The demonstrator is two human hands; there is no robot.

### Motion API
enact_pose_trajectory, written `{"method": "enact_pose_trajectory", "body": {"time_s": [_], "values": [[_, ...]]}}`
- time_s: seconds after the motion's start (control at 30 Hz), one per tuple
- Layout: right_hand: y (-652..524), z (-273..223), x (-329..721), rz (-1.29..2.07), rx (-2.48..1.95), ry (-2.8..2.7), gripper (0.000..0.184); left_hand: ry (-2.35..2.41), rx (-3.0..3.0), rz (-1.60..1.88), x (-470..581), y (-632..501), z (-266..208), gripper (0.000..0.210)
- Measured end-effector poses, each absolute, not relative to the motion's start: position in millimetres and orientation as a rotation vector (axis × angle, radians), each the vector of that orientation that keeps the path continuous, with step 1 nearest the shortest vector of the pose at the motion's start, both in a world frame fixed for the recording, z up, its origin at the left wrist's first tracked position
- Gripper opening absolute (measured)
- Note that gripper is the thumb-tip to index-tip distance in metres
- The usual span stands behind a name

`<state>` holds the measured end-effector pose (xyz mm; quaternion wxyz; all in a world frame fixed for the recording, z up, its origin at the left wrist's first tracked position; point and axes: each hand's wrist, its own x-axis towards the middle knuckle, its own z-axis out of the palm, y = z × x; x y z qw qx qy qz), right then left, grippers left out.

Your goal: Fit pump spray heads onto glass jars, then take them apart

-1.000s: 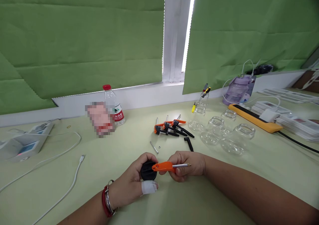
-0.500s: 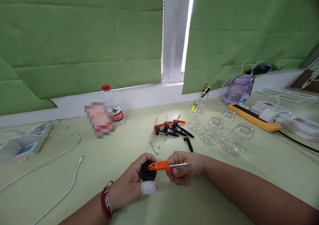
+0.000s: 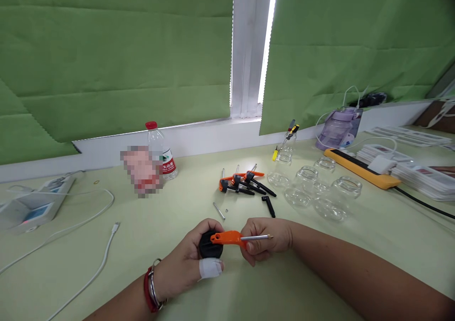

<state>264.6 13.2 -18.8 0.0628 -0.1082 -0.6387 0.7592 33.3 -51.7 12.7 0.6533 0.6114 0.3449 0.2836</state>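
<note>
The left grip (image 3: pixel 186 257) is wrapped round a black plastic disc (image 3: pixel 208 252); the right grip (image 3: pixel 266 238) clasps one end of a curved orange plastic lever (image 3: pixel 227 237), whose holed end overlaps the disc in view.

We seem to be in an office or small workroom: a long pale green table (image 3: pixel 159 217) runs beneath a window (image 3: pixel 247 51) with green blinds (image 3: pixel 117 51), and on it we find a yellow-orange power strip (image 3: pixel 362 168), a charging cable (image 3: pixel 107 254), screwdrivers (image 3: pixel 293 130) and glass jars (image 3: pixel 300 188).
</note>
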Motion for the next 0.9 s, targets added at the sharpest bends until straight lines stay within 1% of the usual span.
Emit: {"method": "enact_pose_trajectory", "body": {"time_s": [0.33,0.43,0.5,0.63,0.9], "values": [[14.4,-24.1,264.8,2.389,-0.305,-1.634,0.032,0.773,1.354,0.746,31.1,-47.8,8.2,0.040],[15.5,-26.8,264.6,2.429,-0.303,-1.577,0.036,0.772,1.340,0.752,31.3,-47.9,8.6,0.040],[15.8,-27.3,264.9,2.439,-0.324,-1.576,0.038,0.769,1.335,0.758,31.4,-48.2,8.7,0.040],[15.5,-24.6,266.2,2.402,-0.390,-1.647,0.033,0.760,1.333,0.761,31.4,-48.7,8.0,0.040],[15.9,-18.9,267.4,2.395,-0.440,-1.692,0.031,0.759,1.343,0.753,30.4,-48.7,7.3,0.040]]}}
